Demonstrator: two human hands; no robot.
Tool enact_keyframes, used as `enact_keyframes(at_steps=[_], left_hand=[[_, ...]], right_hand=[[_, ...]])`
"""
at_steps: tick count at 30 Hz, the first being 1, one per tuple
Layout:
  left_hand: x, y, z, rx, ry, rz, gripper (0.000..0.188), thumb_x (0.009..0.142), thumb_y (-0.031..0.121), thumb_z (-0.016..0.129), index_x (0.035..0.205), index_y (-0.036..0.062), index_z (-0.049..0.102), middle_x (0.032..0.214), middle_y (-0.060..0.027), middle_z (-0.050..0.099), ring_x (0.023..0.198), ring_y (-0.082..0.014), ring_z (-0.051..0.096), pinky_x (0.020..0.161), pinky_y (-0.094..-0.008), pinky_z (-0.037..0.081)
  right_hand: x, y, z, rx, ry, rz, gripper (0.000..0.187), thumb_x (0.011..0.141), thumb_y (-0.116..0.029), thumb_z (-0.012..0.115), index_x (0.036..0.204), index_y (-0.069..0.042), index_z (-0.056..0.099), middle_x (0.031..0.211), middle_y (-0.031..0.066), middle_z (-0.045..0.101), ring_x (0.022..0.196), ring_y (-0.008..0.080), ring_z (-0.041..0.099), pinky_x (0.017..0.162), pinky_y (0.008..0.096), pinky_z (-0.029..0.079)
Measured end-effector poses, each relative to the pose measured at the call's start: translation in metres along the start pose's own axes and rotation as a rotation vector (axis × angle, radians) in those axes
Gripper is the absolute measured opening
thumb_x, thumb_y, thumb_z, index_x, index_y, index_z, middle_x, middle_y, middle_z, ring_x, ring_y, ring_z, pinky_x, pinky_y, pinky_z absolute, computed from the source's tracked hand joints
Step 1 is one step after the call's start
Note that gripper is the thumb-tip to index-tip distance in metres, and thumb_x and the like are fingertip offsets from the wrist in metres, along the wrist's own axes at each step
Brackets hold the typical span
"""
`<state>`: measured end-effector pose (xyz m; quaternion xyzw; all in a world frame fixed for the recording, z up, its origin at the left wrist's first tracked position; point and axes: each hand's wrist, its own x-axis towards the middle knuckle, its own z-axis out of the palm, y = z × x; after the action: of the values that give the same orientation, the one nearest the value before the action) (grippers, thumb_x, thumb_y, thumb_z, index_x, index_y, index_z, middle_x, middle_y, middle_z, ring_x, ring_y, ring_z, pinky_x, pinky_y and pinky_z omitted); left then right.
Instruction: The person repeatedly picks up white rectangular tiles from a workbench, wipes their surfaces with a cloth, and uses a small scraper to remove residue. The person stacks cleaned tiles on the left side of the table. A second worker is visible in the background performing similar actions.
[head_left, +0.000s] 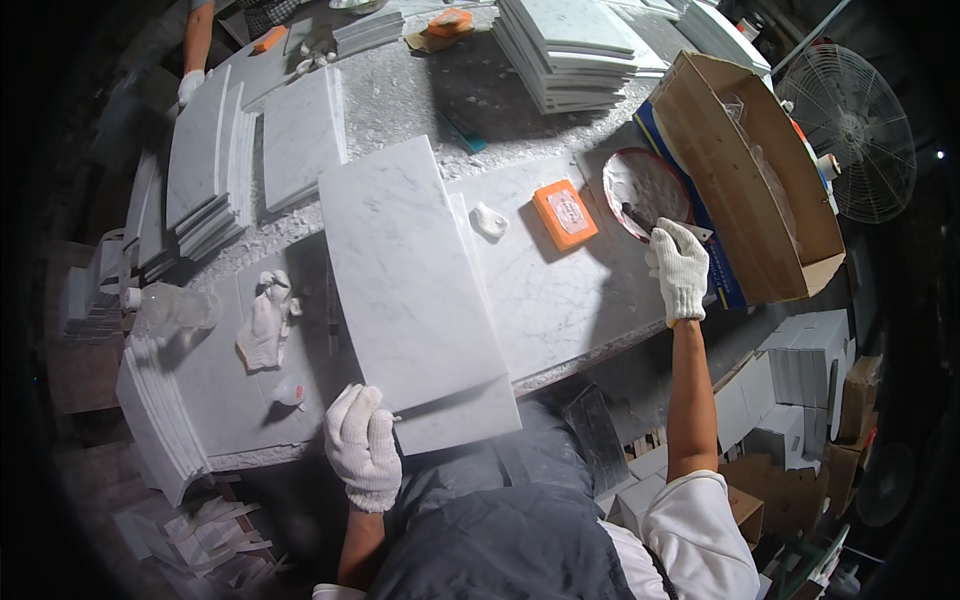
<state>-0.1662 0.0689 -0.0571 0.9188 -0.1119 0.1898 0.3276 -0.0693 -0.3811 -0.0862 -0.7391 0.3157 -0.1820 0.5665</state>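
The orange block [566, 214] bears a printed pale panel; the cardboard box [715, 150] shows lettering on its blue side, crowding the right hand [682, 268], clamped on a putty knife [632, 213] over a round paste bowl [612, 185]. The left hand [362, 445] curls beside the marble slab [410, 270], its grip unclear to me. The slab overlaps another [465, 420] at the bench edge.

Left hand [362, 447] curled near body; right hand [680, 268] forward, forearm [691, 400] extended.
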Motion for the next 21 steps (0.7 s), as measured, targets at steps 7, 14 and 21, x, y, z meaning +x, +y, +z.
enact_keyframes(at_steps=[7,14,21], left_hand=[[0.003,0.001,-0.001,0.011,-0.005,0.017,0.023,0.096,0.008,0.067,0.117,0.0009,0.07,0.117,-0.0151,0.067,0.109,-0.0361,0.065,0.097,-0.0456,0.053],[0.005,0.002,-0.001,0.015,0.013,0.029,0.023,0.095,0.009,0.068,0.116,0.0013,0.07,0.114,-0.0142,0.068,0.108,-0.0356,0.066,0.096,-0.0454,0.054],[0.012,0.004,0.002,-0.016,0.071,0.044,0.02,0.092,0.009,0.071,0.111,0.0037,0.071,0.11,-0.0123,0.068,0.102,-0.0341,0.067,0.092,-0.044,0.056]], right_hand=[[-0.001,0.002,-0.003,0.026,-0.009,0.03,0.032,0.098,-0.018,0.073,0.124,0.0,0.071,0.094,0.0018,0.072,0.074,0.0096,0.065,0.067,0.0244,0.054],[0.001,0.009,-0.006,0.065,0.012,0.024,0.032,0.097,-0.019,0.073,0.123,0.0,0.072,0.095,0.0025,0.072,0.075,0.0099,0.066,0.068,0.0247,0.054],[0.003,0.001,-0.008,0.086,-0.026,-0.037,0.033,0.1,-0.023,0.069,0.127,-0.004,0.071,0.085,-0.0017,0.068,0.068,0.0067,0.061,0.057,0.0219,0.048]])
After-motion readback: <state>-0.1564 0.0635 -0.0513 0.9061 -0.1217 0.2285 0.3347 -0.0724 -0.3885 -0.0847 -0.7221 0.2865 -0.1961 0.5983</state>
